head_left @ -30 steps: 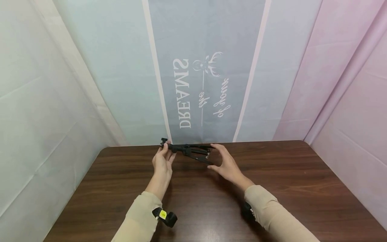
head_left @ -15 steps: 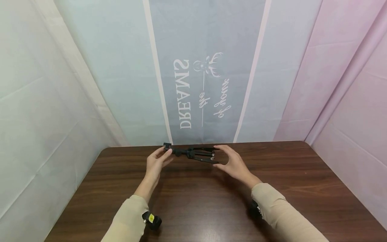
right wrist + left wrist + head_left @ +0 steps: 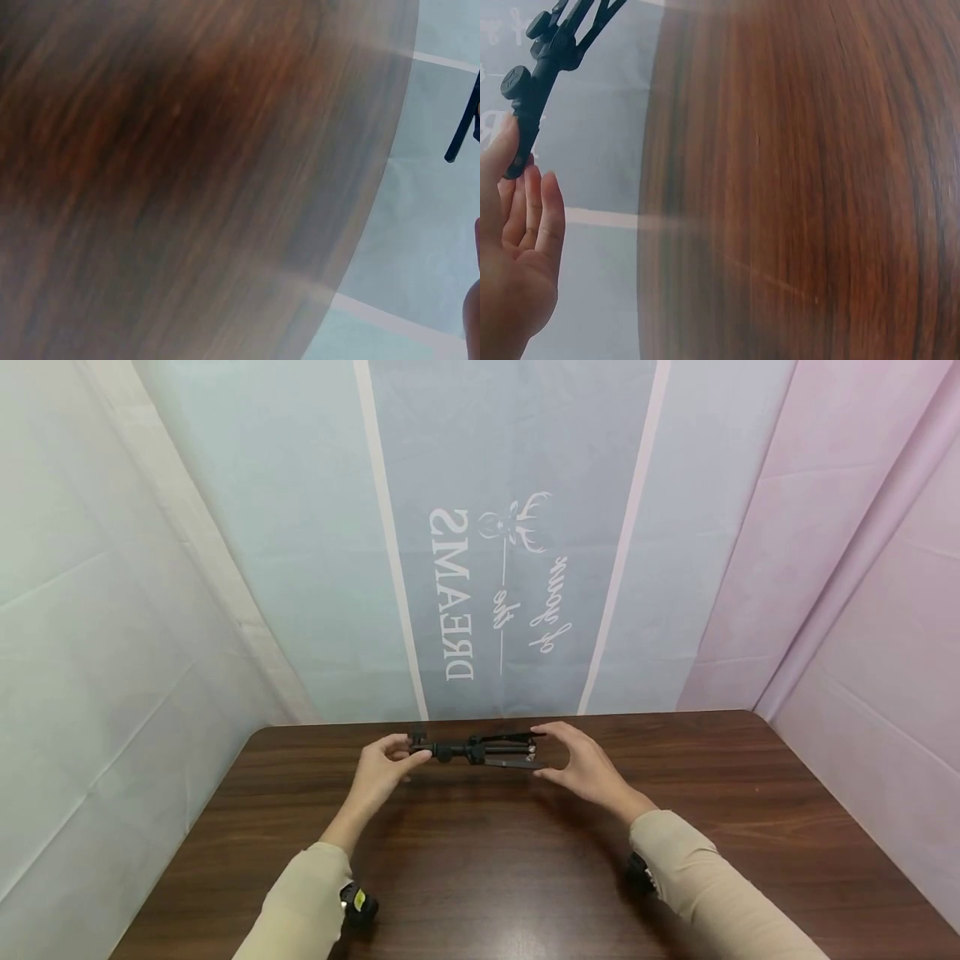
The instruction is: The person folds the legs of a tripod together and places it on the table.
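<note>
A small black tripod [image 3: 453, 752] is held level above the far part of the table, its head to the left and its slightly spread legs to the right. My left hand [image 3: 377, 770] pinches the head end between thumb and fingers. At the other end, my right hand [image 3: 588, 772] has its thumb and fingers at the tips of the outer legs, one on each side. The left wrist view shows the tripod's knobs and column [image 3: 544, 79] above my fingers. In the right wrist view, only a leg tip [image 3: 463, 127] and a sliver of hand show at the edge.
The brown wood-grain table [image 3: 510, 868] lies beneath both hands. Behind it hangs a pale fabric backdrop [image 3: 517, 443] with lettering and a deer-head print. Light fabric walls stand left and right. Each sleeve has a black wrist device [image 3: 360, 906].
The tripod has shifted slightly right and nearer, and turned more level. My left hand has moved left along its head end. The outer legs have drawn a little closer together between my right fingers.
</note>
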Action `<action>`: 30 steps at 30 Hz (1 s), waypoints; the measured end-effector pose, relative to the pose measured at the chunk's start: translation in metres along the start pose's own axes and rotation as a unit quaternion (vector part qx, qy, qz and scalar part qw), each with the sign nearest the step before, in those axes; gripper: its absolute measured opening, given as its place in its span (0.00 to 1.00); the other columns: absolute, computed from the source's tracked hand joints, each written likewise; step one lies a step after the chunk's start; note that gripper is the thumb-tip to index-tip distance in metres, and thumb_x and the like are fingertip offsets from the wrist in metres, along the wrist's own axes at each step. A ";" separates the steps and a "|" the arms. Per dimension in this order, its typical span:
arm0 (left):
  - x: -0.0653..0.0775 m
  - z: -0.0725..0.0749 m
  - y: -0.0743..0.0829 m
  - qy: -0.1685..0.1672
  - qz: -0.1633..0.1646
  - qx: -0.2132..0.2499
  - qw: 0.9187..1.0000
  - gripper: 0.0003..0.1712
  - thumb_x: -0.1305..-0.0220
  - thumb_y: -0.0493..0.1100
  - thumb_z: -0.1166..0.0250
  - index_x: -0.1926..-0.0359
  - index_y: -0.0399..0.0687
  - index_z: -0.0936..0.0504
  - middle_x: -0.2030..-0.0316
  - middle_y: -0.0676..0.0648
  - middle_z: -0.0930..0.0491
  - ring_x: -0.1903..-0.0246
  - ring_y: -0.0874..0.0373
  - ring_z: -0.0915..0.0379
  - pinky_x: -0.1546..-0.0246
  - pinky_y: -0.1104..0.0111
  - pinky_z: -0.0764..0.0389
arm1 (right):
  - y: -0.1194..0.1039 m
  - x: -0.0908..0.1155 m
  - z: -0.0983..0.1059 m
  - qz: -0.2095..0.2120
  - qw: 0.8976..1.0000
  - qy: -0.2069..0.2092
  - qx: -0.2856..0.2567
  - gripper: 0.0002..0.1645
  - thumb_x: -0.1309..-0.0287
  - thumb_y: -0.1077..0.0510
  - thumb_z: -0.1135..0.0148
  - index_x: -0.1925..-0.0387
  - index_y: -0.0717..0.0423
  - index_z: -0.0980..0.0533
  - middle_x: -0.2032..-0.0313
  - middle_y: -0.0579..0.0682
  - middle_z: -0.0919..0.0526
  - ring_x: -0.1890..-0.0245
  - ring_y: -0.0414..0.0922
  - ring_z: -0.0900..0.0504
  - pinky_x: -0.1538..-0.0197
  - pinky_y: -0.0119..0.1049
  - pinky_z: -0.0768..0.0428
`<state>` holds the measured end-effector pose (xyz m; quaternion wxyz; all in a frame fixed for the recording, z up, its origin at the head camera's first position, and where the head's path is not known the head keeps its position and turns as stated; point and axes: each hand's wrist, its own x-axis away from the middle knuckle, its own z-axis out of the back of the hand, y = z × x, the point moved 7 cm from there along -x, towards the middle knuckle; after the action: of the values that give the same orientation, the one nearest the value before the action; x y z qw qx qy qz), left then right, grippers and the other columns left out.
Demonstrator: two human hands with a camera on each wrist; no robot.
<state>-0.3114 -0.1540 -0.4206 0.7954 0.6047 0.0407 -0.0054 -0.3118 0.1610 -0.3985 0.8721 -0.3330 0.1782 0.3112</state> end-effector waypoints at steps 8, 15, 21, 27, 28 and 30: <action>-0.004 -0.006 -0.007 -0.028 -0.010 -0.058 0.998 0.24 0.43 0.42 0.24 0.46 0.42 0.18 0.54 0.42 0.17 0.58 0.50 0.21 0.62 0.55 0.16 | 0.003 -0.001 -0.003 -0.011 0.999 -0.043 0.010 0.42 0.58 0.62 0.18 0.39 0.51 0.26 0.43 0.49 0.22 0.46 0.54 0.21 0.49 0.51 0.20; -0.013 -0.015 -0.017 -0.049 -0.016 -0.130 0.990 0.25 0.42 0.45 0.25 0.46 0.40 0.19 0.56 0.45 0.15 0.56 0.51 0.20 0.56 0.58 0.18 | 0.012 -0.001 -0.010 -0.025 0.996 -0.077 0.040 0.41 0.57 0.61 0.18 0.39 0.56 0.26 0.44 0.50 0.22 0.45 0.53 0.21 0.49 0.51 0.20; -0.018 -0.029 -0.023 -0.082 0.000 -0.165 0.983 0.24 0.40 0.45 0.27 0.45 0.41 0.19 0.54 0.44 0.17 0.54 0.50 0.20 0.53 0.54 0.19 | 0.024 0.005 -0.017 -0.045 0.991 -0.109 0.058 0.41 0.56 0.62 0.19 0.39 0.57 0.28 0.43 0.52 0.23 0.43 0.53 0.23 0.46 0.51 0.21; -0.021 -0.040 -0.026 -0.097 0.008 -0.170 0.981 0.22 0.39 0.44 0.27 0.46 0.41 0.19 0.54 0.45 0.17 0.54 0.50 0.20 0.53 0.54 0.19 | 0.032 0.006 -0.015 -0.054 0.991 -0.101 0.071 0.40 0.56 0.63 0.19 0.40 0.55 0.28 0.45 0.51 0.23 0.46 0.53 0.21 0.48 0.51 0.21; -0.022 -0.041 -0.026 -0.098 0.009 -0.170 0.980 0.22 0.39 0.44 0.27 0.46 0.41 0.19 0.55 0.45 0.17 0.55 0.51 0.20 0.53 0.55 0.19 | 0.032 0.006 -0.014 -0.056 0.991 -0.098 0.072 0.40 0.57 0.63 0.19 0.40 0.55 0.27 0.45 0.51 0.22 0.47 0.53 0.21 0.49 0.51 0.21; -0.023 -0.042 -0.028 -0.099 0.013 -0.173 0.980 0.22 0.39 0.43 0.28 0.46 0.41 0.19 0.55 0.45 0.18 0.56 0.51 0.21 0.54 0.55 0.19 | 0.033 0.006 -0.014 -0.057 0.991 -0.094 0.076 0.40 0.57 0.63 0.19 0.40 0.54 0.27 0.45 0.50 0.22 0.48 0.53 0.20 0.50 0.51 0.20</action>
<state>-0.3381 -0.1217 -0.4576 0.8881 0.4549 -0.0453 -0.0478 -0.3306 0.1729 -0.4273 0.9242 -0.2444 0.0998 0.2761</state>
